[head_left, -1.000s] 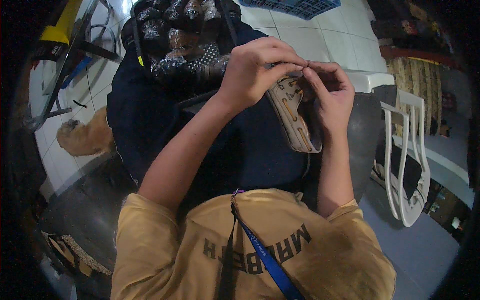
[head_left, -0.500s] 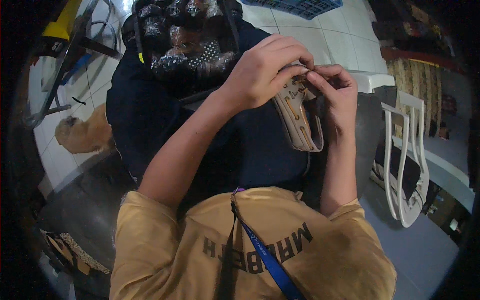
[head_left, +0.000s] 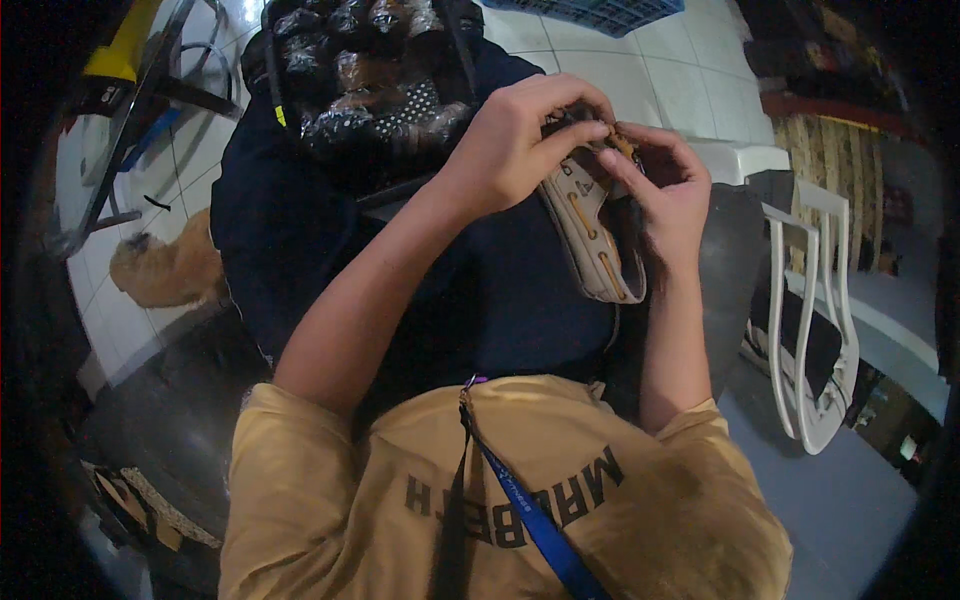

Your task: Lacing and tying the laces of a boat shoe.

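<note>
A beige boat shoe (head_left: 590,240) with an orange-tan lace threaded along its side rests at the right of my lap, its heel end toward me. My left hand (head_left: 530,140) curves over the shoe's upper part, thumb and fingers pinched together on the lace (head_left: 623,147). From the right, my right hand (head_left: 665,185) meets it, with thumb and index finger closed on the same lacing. Just where the fingertips meet, the lace's exact course is partly hidden.
Beyond my knees stands a dark box (head_left: 385,185) of plastic-wrapped items (head_left: 390,75). A blue crate (head_left: 610,12) lies on the tiled floor (head_left: 690,95) ahead. White plastic chair parts (head_left: 815,320) are at right. A tan furry animal (head_left: 175,265) lies at left near a metal frame (head_left: 120,150).
Both hands stay at the lacing. My left fingers have opened slightly and shifted, my right thumb has drawn back a little, and more of the lace shows between the hands.
</note>
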`<state>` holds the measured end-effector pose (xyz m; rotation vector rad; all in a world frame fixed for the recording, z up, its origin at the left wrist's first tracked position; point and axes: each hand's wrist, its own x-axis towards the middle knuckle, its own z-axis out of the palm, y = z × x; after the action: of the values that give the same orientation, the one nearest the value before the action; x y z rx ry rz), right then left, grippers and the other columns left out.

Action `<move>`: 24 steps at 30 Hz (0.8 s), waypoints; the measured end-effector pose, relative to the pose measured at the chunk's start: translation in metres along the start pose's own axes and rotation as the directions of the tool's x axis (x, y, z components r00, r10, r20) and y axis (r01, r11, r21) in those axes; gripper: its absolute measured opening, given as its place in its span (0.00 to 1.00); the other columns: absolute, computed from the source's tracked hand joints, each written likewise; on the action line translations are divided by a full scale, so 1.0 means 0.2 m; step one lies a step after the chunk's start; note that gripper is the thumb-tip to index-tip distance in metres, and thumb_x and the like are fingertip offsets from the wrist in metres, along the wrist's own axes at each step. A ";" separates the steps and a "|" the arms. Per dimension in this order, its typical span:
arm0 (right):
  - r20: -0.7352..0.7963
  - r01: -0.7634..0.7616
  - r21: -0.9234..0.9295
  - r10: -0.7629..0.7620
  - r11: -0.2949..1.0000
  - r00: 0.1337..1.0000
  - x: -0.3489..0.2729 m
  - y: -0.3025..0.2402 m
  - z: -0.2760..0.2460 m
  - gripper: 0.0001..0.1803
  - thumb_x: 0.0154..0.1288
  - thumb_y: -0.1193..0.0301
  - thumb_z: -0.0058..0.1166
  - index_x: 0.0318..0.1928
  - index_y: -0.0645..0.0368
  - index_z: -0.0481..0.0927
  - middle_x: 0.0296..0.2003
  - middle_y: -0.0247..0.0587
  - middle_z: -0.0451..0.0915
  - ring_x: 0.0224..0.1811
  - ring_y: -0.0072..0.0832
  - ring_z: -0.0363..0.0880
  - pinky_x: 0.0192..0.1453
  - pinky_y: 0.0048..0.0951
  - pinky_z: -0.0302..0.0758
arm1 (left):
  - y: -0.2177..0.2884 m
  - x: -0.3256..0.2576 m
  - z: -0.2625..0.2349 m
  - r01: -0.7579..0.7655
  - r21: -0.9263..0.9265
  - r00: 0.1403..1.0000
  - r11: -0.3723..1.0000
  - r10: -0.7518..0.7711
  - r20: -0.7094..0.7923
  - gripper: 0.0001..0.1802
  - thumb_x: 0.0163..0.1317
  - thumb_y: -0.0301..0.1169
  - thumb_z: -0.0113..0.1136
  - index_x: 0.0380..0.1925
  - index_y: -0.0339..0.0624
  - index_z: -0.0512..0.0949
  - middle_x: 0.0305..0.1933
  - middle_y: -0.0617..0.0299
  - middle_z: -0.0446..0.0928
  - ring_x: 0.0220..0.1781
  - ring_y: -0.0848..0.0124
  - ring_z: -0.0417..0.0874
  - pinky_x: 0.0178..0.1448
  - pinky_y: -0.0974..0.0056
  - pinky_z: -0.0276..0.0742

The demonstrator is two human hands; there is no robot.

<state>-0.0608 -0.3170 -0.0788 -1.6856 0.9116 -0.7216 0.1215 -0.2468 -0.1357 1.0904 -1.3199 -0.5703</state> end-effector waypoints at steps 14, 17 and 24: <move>-0.019 0.334 -0.157 -0.341 0.929 0.940 0.02 0.08 0.01 0.12 0.64 0.82 0.69 0.48 0.65 0.89 0.44 0.41 0.89 0.49 0.25 0.85 0.58 0.28 0.79 | 0.04 0.00 0.02 0.374 -0.360 0.926 0.855 -0.366 0.094 0.12 0.68 0.26 0.71 0.48 0.32 0.84 0.43 0.59 0.87 0.47 0.75 0.88 0.54 0.71 0.83; -0.070 0.201 -0.098 -0.208 0.975 0.976 -0.01 0.03 0.02 0.11 0.65 0.81 0.69 0.48 0.66 0.88 0.44 0.40 0.89 0.47 0.24 0.86 0.55 0.26 0.80 | 0.05 0.00 0.02 0.368 -0.394 0.927 0.843 -0.366 0.081 0.12 0.68 0.24 0.71 0.49 0.31 0.85 0.45 0.57 0.88 0.51 0.73 0.89 0.58 0.69 0.84; -0.074 -0.019 0.026 0.021 0.999 0.997 -0.02 0.01 0.01 0.14 0.68 0.78 0.71 0.52 0.66 0.87 0.43 0.39 0.89 0.45 0.22 0.86 0.53 0.24 0.82 | 0.01 -0.01 0.04 0.280 -0.492 0.954 0.824 -0.296 0.045 0.14 0.68 0.22 0.69 0.52 0.30 0.85 0.49 0.55 0.88 0.54 0.71 0.88 0.63 0.66 0.84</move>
<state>-0.0626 -0.3128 -0.0805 -1.6341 0.9659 -0.7843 0.1135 -0.2470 -0.1346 0.8634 -0.9030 -1.0506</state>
